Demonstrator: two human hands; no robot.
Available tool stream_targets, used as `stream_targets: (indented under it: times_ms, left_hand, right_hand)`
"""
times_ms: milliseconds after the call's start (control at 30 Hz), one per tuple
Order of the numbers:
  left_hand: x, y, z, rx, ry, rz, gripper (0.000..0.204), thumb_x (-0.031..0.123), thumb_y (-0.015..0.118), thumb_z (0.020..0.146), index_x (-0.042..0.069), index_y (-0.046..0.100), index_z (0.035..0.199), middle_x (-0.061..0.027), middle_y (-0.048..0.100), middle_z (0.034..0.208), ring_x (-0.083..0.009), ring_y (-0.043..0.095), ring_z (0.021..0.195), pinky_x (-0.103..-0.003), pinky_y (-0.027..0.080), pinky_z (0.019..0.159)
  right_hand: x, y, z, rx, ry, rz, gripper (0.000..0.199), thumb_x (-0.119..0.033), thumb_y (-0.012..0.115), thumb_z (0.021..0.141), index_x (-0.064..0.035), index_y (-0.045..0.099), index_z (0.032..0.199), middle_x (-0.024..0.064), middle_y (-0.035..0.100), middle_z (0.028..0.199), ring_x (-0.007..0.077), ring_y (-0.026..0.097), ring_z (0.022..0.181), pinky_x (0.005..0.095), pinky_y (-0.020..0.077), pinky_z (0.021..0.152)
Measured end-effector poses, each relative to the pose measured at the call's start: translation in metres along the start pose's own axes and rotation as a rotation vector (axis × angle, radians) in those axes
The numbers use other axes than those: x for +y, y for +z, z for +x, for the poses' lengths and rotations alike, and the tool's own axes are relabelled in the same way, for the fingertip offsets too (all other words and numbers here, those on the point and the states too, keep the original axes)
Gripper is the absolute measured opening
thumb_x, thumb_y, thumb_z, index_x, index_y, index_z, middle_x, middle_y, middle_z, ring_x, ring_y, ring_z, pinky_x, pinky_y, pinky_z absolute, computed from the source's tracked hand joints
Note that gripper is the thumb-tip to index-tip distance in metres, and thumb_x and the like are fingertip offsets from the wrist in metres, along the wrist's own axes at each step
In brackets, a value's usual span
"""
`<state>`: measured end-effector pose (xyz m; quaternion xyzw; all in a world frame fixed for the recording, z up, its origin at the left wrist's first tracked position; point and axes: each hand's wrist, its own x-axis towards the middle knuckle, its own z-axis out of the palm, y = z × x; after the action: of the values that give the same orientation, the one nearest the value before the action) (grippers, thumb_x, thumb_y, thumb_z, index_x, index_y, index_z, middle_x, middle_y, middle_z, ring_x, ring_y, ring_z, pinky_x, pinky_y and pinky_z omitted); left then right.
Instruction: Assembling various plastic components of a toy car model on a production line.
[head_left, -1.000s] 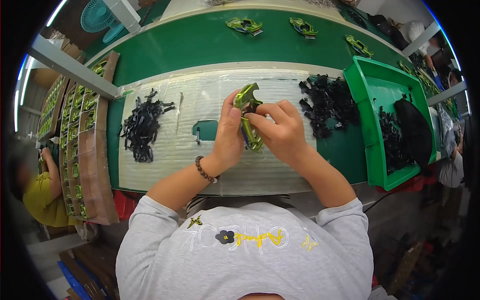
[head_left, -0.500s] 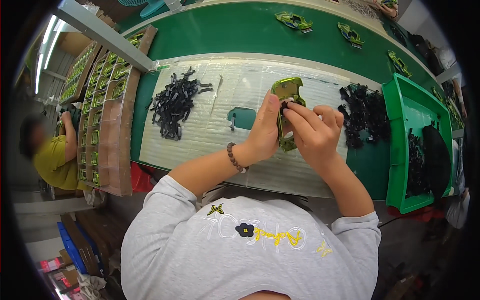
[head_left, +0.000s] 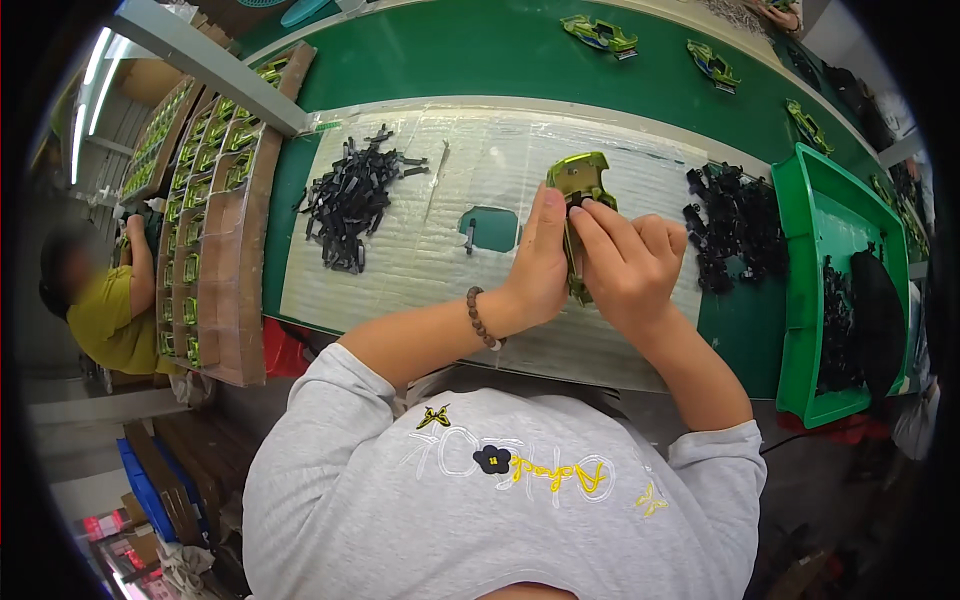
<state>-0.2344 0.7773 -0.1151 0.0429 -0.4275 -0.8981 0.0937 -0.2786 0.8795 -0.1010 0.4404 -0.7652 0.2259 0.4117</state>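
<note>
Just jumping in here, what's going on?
A person's left hand holds a shiny green shell above the mat. The right hand has its fingertips at a small black part against the shell; whether they pinch or press it is unclear. Black parts lie in a left pile and a right pile, with a green tub farther right.

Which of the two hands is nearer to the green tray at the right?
Right. The right hand, at the green shell, is left of the green tray, apart from it; the left hand, holding the shell, is farther left.
</note>
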Motion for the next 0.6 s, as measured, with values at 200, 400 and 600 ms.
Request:
stream_targets:
  times_ms: [200,400,600]
  left_hand:
    - [-0.003,-0.012,0.005,-0.022,-0.084,-0.027,0.049,0.047,0.027,0.097,0.006,0.049,0.112,-0.0063,0.057,0.102,-0.0148,0.056,0.094,-0.029,0.047,0.082]
    - [0.017,-0.005,0.007,-0.05,0.03,0.145,0.022,0.017,0.04,0.094,0.002,0.049,0.106,-0.0036,0.056,0.096,-0.009,0.053,0.087,-0.025,0.045,0.078]
    - [0.012,-0.011,0.012,0.001,0.154,0.206,0.021,0.006,0.047,0.091,0.0,0.046,0.111,-0.0071,0.057,0.104,-0.0108,0.054,0.093,-0.025,0.044,0.081]
  right_hand:
    - [0.0,0.002,0.0,0.013,0.017,-0.012,0.024,-0.014,0.062,0.064,-0.0085,0.068,0.088,-0.0025,0.066,0.091,0.0123,0.045,0.067,0.0293,0.0296,0.065]
    - [-0.002,-0.001,0.001,-0.051,0.057,-0.091,0.022,-0.011,0.061,0.065,-0.0098,0.068,0.086,-0.0043,0.063,0.097,0.0148,0.046,0.075,0.0306,0.0318,0.072]
    - [0.003,-0.002,-0.004,-0.026,0.004,0.036,0.023,-0.007,0.062,0.067,-0.0072,0.065,0.09,0.0009,0.058,0.111,0.019,0.048,0.082,0.0337,0.0341,0.076]
